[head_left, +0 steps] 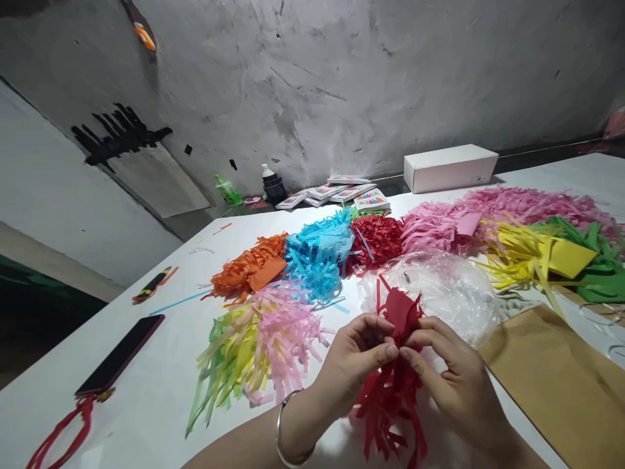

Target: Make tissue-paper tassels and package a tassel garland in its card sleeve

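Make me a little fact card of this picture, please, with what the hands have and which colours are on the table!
Left hand: pinching red fringed paper
Right hand: pinching the same paper
Left wrist: silver bangle
Behind, left to right: orange bunch, blue bunch, red bunch, pink bunch
Right side: yellow bunch, green bunch, brown sheet
Left of hands: pastel bunch in green, yellow and pink
Just behind hands: clear plastic
Far left: phone with red strap
Back: white box

A red paper tassel (391, 391) is pinched mid-length, solid end (403, 309) up, cut strips (388, 420) splayed below.
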Demonstrator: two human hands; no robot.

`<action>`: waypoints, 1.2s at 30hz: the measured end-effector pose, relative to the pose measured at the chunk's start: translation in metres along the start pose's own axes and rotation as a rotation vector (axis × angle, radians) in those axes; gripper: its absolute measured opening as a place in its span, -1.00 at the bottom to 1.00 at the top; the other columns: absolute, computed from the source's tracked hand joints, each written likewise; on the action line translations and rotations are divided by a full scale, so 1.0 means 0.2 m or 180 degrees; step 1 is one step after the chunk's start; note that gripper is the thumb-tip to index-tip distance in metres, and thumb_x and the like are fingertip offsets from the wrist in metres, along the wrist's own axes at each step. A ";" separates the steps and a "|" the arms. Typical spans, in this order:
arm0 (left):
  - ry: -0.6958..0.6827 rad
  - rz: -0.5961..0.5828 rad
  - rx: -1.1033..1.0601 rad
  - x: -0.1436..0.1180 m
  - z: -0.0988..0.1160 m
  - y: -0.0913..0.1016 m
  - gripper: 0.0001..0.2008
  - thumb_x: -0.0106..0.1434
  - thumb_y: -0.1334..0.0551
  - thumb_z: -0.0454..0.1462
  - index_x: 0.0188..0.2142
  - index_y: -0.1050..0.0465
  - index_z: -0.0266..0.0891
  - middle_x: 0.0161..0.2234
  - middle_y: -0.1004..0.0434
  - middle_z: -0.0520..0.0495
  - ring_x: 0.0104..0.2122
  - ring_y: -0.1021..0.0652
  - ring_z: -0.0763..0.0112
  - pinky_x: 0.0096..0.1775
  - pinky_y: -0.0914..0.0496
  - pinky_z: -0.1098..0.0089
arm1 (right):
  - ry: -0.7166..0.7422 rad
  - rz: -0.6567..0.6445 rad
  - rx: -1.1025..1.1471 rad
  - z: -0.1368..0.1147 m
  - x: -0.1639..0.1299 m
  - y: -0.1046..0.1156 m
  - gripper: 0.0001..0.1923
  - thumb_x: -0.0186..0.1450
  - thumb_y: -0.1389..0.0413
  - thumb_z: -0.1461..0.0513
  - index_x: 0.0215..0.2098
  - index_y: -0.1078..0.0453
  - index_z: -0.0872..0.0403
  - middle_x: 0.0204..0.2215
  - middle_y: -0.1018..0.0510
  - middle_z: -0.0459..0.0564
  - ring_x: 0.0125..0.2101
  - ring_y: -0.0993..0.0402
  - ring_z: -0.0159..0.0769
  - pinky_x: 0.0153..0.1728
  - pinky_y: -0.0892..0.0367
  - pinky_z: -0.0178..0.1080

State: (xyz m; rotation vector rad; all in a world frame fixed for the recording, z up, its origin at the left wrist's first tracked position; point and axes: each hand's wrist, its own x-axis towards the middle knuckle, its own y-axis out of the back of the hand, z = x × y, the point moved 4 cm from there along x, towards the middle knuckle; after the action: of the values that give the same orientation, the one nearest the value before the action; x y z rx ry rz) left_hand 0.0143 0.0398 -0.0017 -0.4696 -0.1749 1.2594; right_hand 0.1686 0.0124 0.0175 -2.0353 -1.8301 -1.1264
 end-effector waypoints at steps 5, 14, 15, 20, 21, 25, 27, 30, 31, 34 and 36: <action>0.0048 -0.0003 0.0045 0.00 0.00 0.00 -0.66 -0.04 -0.59 -0.25 -0.28 -0.61 -0.28 -0.43 -0.57 0.01 -0.42 -0.49 0.55 -0.31 -0.33 0.53 | 0.0032 -0.0029 -0.0003 0.01 0.00 -0.01 -0.87 0.33 -0.11 0.35 -0.31 -0.42 0.00 -0.32 -0.51 -0.05 -0.28 -0.50 -0.29 -0.30 -0.41 -0.33; -0.0079 0.0182 0.0181 0.00 0.00 0.01 -0.64 -0.02 -0.57 -0.18 -0.29 -0.56 -0.28 -0.42 -0.52 0.02 -0.43 -0.47 0.52 -0.35 -0.33 0.51 | 0.0129 -0.0208 0.0069 -0.01 -0.02 -0.01 -0.89 0.34 -0.11 0.34 -0.25 -0.34 -0.02 -0.29 -0.48 -0.07 -0.20 -0.43 -0.26 -0.17 -0.34 -0.23; -0.0118 0.0203 0.0222 0.00 0.00 0.01 -0.64 -0.02 -0.57 -0.18 -0.30 -0.56 -0.28 -0.43 -0.52 0.03 -0.42 -0.47 0.52 -0.34 -0.33 0.51 | 0.0202 -0.0215 -0.0012 -0.01 -0.02 -0.02 -0.89 0.33 -0.14 0.33 -0.24 -0.34 -0.02 -0.29 -0.49 -0.07 -0.19 -0.43 -0.24 -0.13 -0.33 -0.19; -0.0319 0.0263 0.0533 0.00 0.01 0.02 -0.66 0.02 -0.54 -0.15 -0.26 -0.59 -0.25 -0.36 -0.58 -0.03 -0.35 -0.52 0.43 -0.26 -0.40 0.44 | 0.0564 -0.0105 -0.0542 0.00 -0.04 -0.05 -0.88 0.33 -0.18 0.30 -0.19 -0.35 -0.01 -0.32 -0.54 -0.07 -0.22 -0.48 -0.18 0.03 -0.22 -0.01; -0.0338 0.0272 0.0593 0.00 0.01 0.02 -0.66 0.05 -0.52 -0.14 -0.23 -0.59 -0.25 -0.35 -0.59 -0.04 -0.35 -0.52 0.42 -0.26 -0.41 0.42 | 0.0587 -0.0118 -0.0592 0.00 -0.04 -0.06 -0.89 0.34 -0.17 0.30 -0.19 -0.35 0.00 -0.33 -0.55 -0.08 -0.24 -0.48 -0.19 0.04 -0.21 0.00; -0.0431 0.0294 0.0724 -0.01 0.01 0.03 -0.65 0.14 -0.46 -0.11 -0.14 -0.58 -0.23 -0.39 -0.60 -0.02 -0.38 -0.54 0.41 -0.29 -0.44 0.41 | 0.0628 -0.0234 -0.0688 0.02 -0.04 -0.07 -0.87 0.34 -0.20 0.27 -0.15 -0.36 0.03 -0.32 -0.54 -0.06 -0.27 -0.49 -0.20 0.07 -0.18 0.06; -0.0477 0.0274 0.0770 -0.01 0.01 0.02 -0.65 0.16 -0.45 -0.10 -0.12 -0.56 -0.23 -0.40 -0.61 -0.02 -0.38 -0.56 0.39 -0.29 -0.45 0.40 | 0.0626 -0.0232 -0.0715 0.02 -0.04 -0.07 -0.84 0.32 -0.22 0.24 -0.14 -0.36 0.04 -0.31 -0.55 -0.06 -0.26 -0.50 -0.19 0.08 -0.17 0.08; -0.0611 0.0259 0.0972 -0.01 0.01 0.02 -0.67 0.19 -0.42 -0.11 -0.12 -0.55 -0.23 -0.36 -0.64 -0.06 -0.36 -0.59 0.35 -0.26 -0.47 0.37 | 0.0565 -0.0213 -0.0713 0.02 -0.05 -0.07 -0.82 0.32 -0.23 0.21 -0.14 -0.38 0.04 -0.32 -0.55 -0.06 -0.27 -0.50 -0.20 0.08 -0.17 0.09; -0.0674 0.0261 0.1077 -0.01 0.01 0.03 -0.69 0.21 -0.41 -0.12 -0.11 -0.55 -0.22 -0.33 -0.65 -0.08 -0.34 -0.60 0.34 -0.24 -0.48 0.37 | 0.0524 -0.0214 -0.0701 0.02 -0.04 -0.07 -0.86 0.33 -0.21 0.23 -0.15 -0.39 0.04 -0.32 -0.55 -0.06 -0.27 -0.50 -0.20 0.07 -0.18 0.08; -0.0845 0.0252 0.1384 -0.01 0.00 0.03 -0.72 0.26 -0.37 -0.14 -0.10 -0.55 -0.22 -0.24 -0.65 -0.13 -0.27 -0.60 0.29 -0.19 -0.48 0.34 | 0.0443 -0.0184 -0.0626 0.02 -0.04 -0.07 -0.89 0.38 -0.08 0.33 -0.18 -0.42 0.03 -0.33 -0.56 -0.06 -0.28 -0.50 -0.24 0.06 -0.20 0.06; -0.0893 0.0232 0.1497 -0.01 0.00 0.04 -0.72 0.27 -0.35 -0.13 -0.09 -0.55 -0.23 -0.22 -0.65 -0.16 -0.26 -0.60 0.26 -0.19 -0.47 0.33 | 0.0419 -0.0156 -0.0575 0.02 -0.04 -0.07 -0.83 0.39 -0.02 0.37 -0.22 -0.42 0.02 -0.33 -0.56 -0.06 -0.29 -0.50 -0.26 0.06 -0.20 0.05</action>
State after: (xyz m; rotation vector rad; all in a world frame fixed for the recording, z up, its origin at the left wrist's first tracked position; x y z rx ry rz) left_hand 0.0074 0.0399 -0.0056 0.1078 -0.0928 1.3837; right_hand 0.1581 0.0110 0.0055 -1.9634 -1.7813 -1.4508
